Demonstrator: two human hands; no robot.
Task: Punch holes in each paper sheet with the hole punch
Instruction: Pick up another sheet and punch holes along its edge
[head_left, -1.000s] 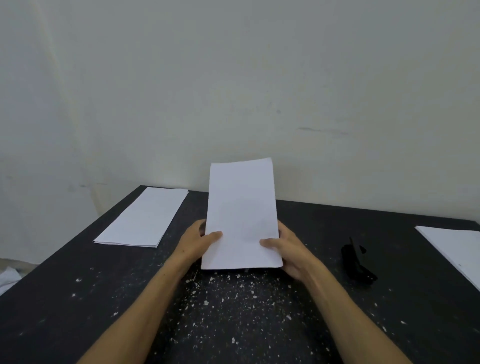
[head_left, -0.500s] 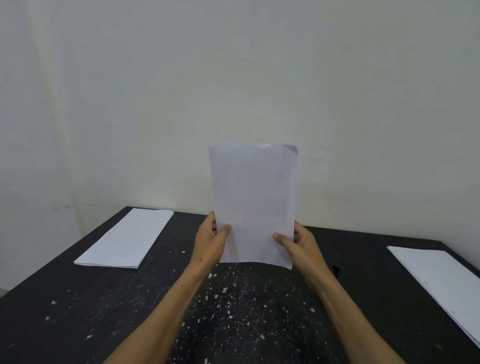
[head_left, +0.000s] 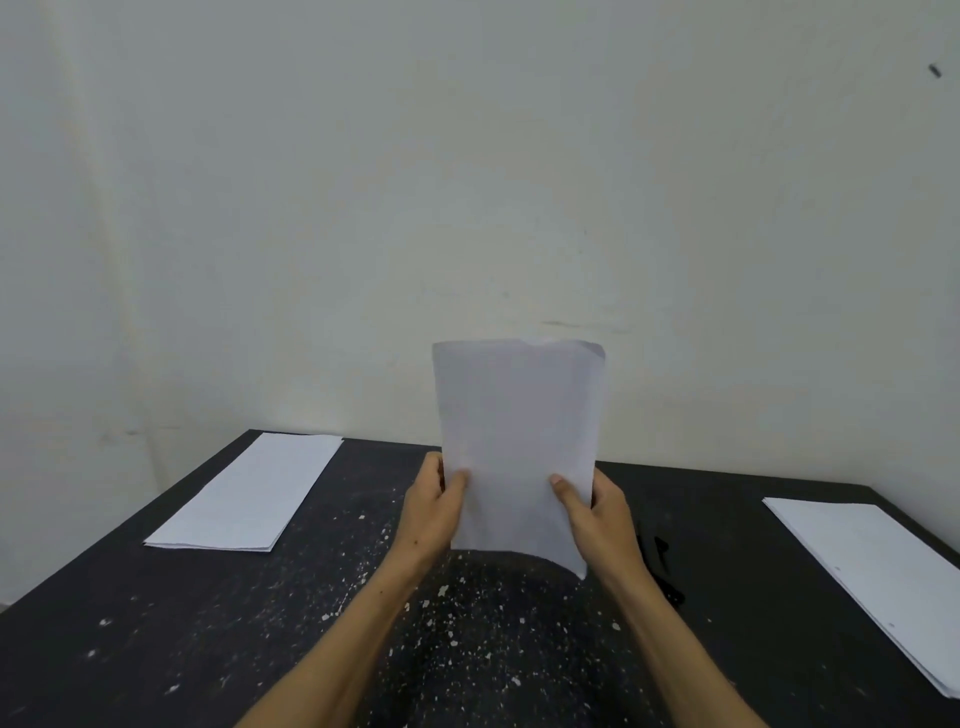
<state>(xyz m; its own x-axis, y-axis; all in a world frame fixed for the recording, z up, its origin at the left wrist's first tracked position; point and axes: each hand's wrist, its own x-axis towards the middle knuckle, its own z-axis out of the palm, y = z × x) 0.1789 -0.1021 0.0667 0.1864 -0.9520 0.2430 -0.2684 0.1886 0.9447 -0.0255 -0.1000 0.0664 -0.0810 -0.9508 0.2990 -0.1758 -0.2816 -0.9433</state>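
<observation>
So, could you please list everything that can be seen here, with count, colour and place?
held paper: one sheet or a thin set, white, upright above the table centre, pinched at both side edges
left paper stack: one, white, flat on the far left of the table
right paper stack: one, white, flat at the right edge
hole punch: one, black, on the table, partly hidden behind the right forearm
paper flecks: many, white, scattered at the table centre
table: one, black
wall: white, behind
left hand: one, grips the held paper
right hand: one, grips the held paper

white sheet (head_left: 519, 441), speckled black table (head_left: 208, 623)
</observation>
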